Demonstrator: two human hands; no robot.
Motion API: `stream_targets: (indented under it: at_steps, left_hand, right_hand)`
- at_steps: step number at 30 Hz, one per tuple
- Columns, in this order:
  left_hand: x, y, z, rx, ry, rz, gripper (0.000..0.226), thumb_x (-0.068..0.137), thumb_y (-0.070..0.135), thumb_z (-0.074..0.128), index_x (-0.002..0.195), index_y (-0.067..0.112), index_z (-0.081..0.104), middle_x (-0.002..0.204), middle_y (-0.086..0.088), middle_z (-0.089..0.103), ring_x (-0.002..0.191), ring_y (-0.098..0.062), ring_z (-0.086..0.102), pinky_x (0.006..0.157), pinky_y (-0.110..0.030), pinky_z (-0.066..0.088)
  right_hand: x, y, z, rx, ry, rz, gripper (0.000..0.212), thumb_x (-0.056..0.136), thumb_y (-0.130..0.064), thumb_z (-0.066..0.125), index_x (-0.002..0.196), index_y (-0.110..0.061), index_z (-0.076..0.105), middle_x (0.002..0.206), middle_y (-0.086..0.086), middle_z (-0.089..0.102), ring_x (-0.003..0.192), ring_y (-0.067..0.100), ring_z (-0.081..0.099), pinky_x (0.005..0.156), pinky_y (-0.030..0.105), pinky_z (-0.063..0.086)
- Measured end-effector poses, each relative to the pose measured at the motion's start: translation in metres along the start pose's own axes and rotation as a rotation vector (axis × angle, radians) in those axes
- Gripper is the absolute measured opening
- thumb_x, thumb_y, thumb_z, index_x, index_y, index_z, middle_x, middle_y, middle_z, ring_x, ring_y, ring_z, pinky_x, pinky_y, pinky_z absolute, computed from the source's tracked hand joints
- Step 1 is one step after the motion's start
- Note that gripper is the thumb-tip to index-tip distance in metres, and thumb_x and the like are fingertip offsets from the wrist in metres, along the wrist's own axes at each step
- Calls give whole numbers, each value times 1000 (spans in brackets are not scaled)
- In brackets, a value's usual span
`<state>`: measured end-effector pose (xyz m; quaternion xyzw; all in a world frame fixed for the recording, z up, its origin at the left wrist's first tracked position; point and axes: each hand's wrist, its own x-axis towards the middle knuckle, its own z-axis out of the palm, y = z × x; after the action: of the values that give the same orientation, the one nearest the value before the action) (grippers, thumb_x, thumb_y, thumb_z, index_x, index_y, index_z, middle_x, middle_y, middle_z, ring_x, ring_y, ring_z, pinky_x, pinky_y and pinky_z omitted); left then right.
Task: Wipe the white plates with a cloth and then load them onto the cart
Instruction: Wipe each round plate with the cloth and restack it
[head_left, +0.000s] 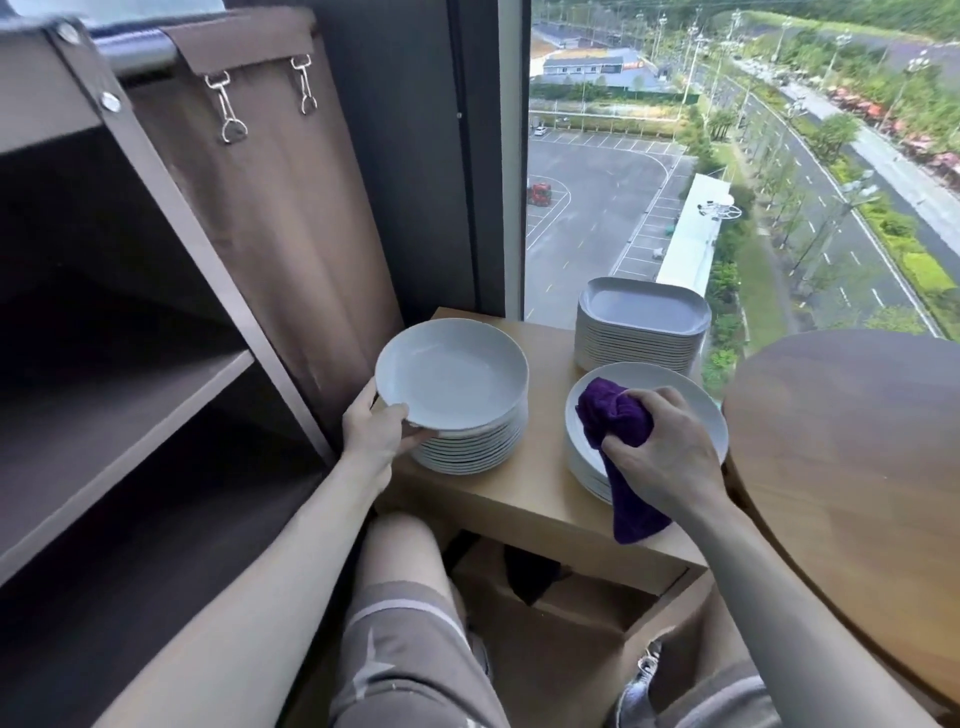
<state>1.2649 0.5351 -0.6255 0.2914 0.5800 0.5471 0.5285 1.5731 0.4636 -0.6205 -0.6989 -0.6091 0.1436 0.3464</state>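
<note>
My left hand (376, 434) pinches the near rim of the top plate (452, 371) on the left stack (467, 447). My thumb is on top and my fingers are under. My right hand (660, 447) is curled round the purple cloth (618, 415) and presses it on the top of the right stack (584, 467). One end of the cloth hangs down over the edge of the surface (519, 493).

The cart (130, 405) stands to my left, just beside the surface. The plate I hold lies between the cart and the cloth, and the cloth does not touch it. My left hand is the one nearer the cart, so I think a plate would go left from that hand onto a shelf.

I count three stacks: two of round plates in front and one square stack (641, 332) at the back. I cannot count the plates in each. There is one cloth and one cart.
</note>
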Motion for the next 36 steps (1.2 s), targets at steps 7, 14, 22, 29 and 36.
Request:
stream_targets:
  at_steps: [7,14,22,29,36]
  left_hand:
    - [7,1,7,123,18,65,52,92,-12,49,119,30,63,114,8,64,105,-30,68,64,-38,65]
    - [14,6,-1,719,60,175,35,86,16,51,117,22,65,103,1,72,80,-29,74,70,-44,64]
    - [13,-6,-5,972,39,165,36,94,31,52,128,18,54,116,-12,70,102,-41,69,90,-51,58]
    - [-38,-32,18,847,220,466,53,100,36,56,148,17,43,88,3,68,91,-24,65,73,-38,45]
    - [-62,-78,104,1046,-352,426,59,99,42,53,153,25,36,131,5,53,113,-13,54,94,-38,46]
  right_hand:
    - [-3,-8,9,4,-33,-9,49,80,-34,78,126,-24,64,110,-8,56,94,21,57,80,37,51]
    - [-7,-1,11,27,-16,-3,43,78,-33,77,119,-26,66,109,-11,57,93,15,53,75,31,42]
    - [-14,9,13,46,-34,48,39,77,-31,77,115,-27,67,104,-14,54,90,17,55,76,32,42]
    - [-23,29,5,118,18,139,42,69,-42,65,111,-35,66,105,-17,57,89,15,60,78,34,48]
    - [-16,57,-17,72,123,223,41,75,-31,75,115,-29,68,108,-12,55,88,12,57,74,27,41]
